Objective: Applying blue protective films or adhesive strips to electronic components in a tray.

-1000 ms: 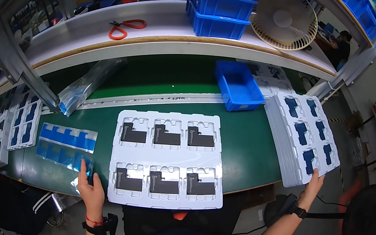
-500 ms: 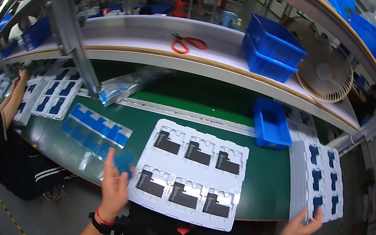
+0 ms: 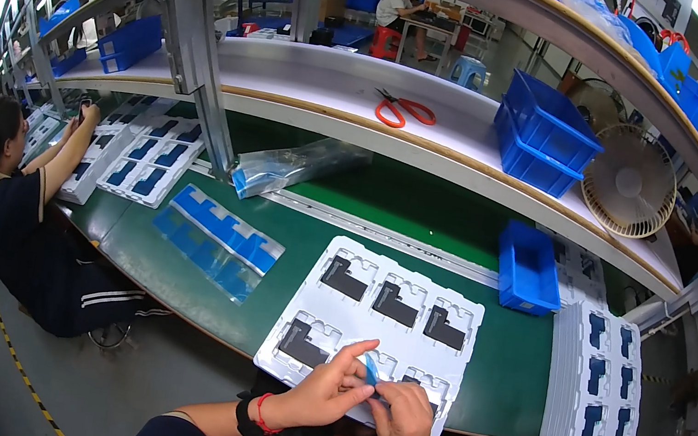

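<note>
Both of my hands meet over the near edge of a white plastic tray (image 3: 373, 320). My left hand (image 3: 327, 394) pinches a small piece of blue film (image 3: 371, 371), its index finger stretched out. The fingertips of my right hand (image 3: 408, 423) are closed on the film's lower end. Several flat black L-shaped parts (image 3: 397, 304) lie in the tray's pockets; my hands hide part of the near row. Left of the tray, sheets of notched blue film (image 3: 221, 230) lie on the green table (image 3: 256, 318).
A tray stack with dark blue-faced parts (image 3: 596, 378) stands at the right, near a blue bin (image 3: 531, 273). A clear plastic bag (image 3: 292, 172) lies behind. On the shelf are red-handled cutters (image 3: 403, 111), blue bins (image 3: 545, 136) and a fan (image 3: 629, 181). A co-worker (image 3: 26, 198) sits at the left.
My left hand has moved right with the blue film, away from the sheets. My right hand has come from the tray stack to meet it. The view has shifted.
</note>
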Demonstrator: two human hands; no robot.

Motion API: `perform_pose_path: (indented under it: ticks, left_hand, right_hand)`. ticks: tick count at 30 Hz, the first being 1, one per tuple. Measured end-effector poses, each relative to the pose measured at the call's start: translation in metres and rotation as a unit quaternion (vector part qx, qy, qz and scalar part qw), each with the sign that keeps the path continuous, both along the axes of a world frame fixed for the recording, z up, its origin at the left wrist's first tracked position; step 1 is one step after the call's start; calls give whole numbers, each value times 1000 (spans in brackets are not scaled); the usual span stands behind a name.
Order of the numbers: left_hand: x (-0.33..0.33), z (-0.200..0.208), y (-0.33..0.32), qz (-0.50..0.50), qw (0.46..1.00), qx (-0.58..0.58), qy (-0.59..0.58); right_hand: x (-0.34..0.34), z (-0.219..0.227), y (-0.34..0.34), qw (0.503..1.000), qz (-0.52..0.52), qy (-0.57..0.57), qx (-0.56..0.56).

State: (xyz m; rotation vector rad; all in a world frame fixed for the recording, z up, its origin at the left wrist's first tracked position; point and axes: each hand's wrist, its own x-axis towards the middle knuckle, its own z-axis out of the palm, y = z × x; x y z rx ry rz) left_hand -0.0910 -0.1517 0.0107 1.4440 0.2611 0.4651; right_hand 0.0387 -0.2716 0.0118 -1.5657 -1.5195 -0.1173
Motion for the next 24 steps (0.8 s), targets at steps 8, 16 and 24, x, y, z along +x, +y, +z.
perform_pose_path:
  ticks: [8,16,24]
  left_hand:
    - [-6,13,4,-43,977,202,58]
    - [-9,17,9,-57,972,208,96]
    - [-12,4,30,2,996,-65,60]
  right_hand:
    - [3,3,-9,999,4,19,-32]
    - [17,6,-21,956,-91,263,-93]
    - [49,-9,-22,862,-126,488,60]
